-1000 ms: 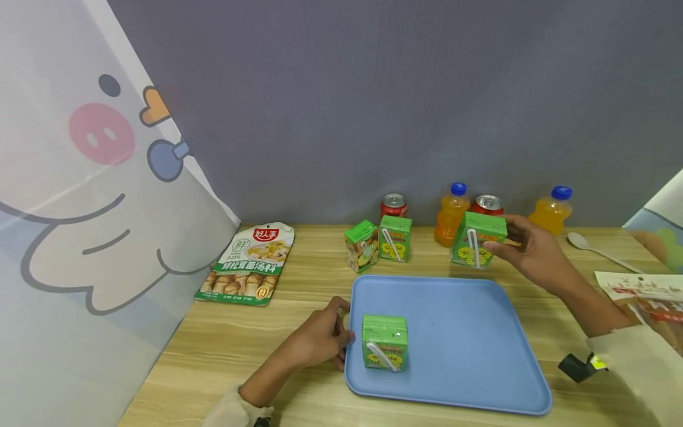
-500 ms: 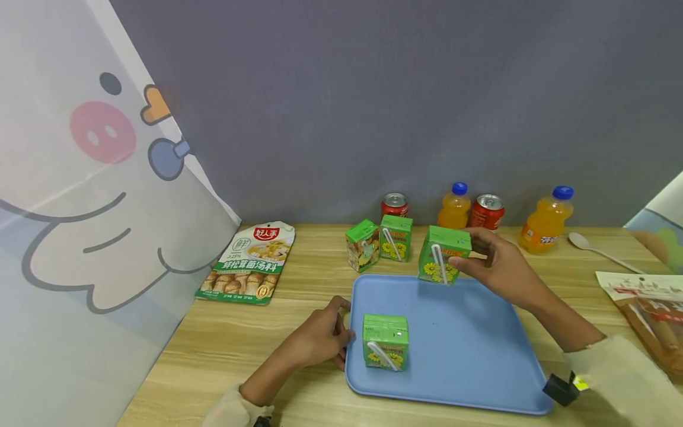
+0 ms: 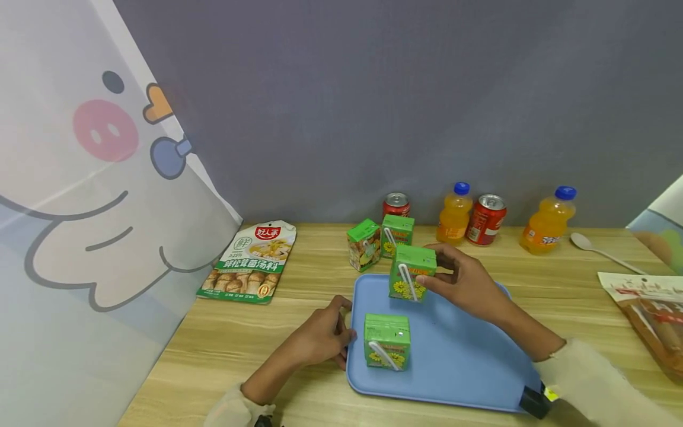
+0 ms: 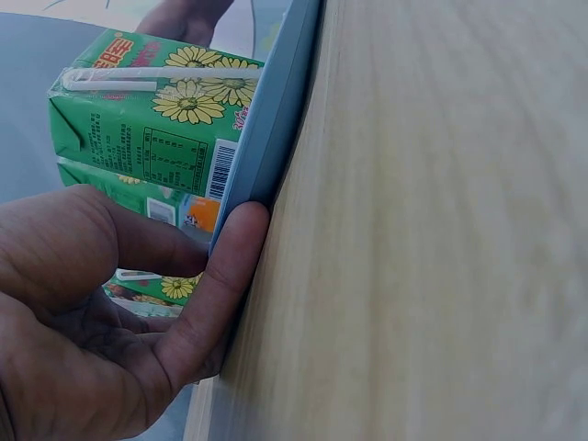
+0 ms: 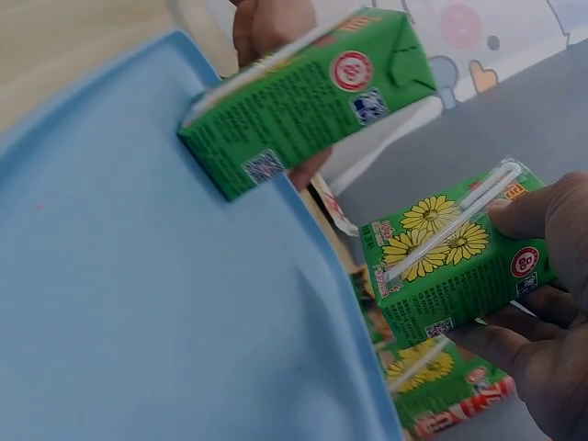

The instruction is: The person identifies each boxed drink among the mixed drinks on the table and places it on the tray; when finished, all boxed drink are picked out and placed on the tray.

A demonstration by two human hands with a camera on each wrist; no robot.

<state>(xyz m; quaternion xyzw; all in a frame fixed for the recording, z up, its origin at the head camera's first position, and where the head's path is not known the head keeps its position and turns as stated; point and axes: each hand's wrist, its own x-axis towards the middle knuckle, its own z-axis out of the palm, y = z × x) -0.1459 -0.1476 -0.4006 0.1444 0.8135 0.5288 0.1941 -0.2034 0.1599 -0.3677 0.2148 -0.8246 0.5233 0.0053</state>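
Note:
My right hand [image 3: 472, 287] holds a green juice carton [image 3: 407, 277], thumb on the front and fingers behind, over the far left part of the blue tray [image 3: 461, 362]. In the right wrist view this upright carton [image 5: 441, 243] shows yellow flowers and a white straw on its face. A matching carton [image 3: 387, 344] stands on the tray near its left edge. At that edge my left hand [image 3: 319, 335] pinches the rim; the left wrist view has its fingers [image 4: 234, 257] right at the tray's side, close to the wood.
Behind the tray stand two more cartons, one patterned brown [image 3: 364, 246] and one green [image 3: 398, 232]. Further back are red cans [image 3: 487, 220] and orange drink bottles [image 3: 549, 222]. A soup pouch [image 3: 248, 264] lies left; a spoon [image 3: 605, 254] and a brown food packet [image 3: 653, 314] lie right.
My right hand has carried its carton leftward and nearer, from in front of the bottle and can at the back to over the tray's far left. The left hand stays at the tray's edge.

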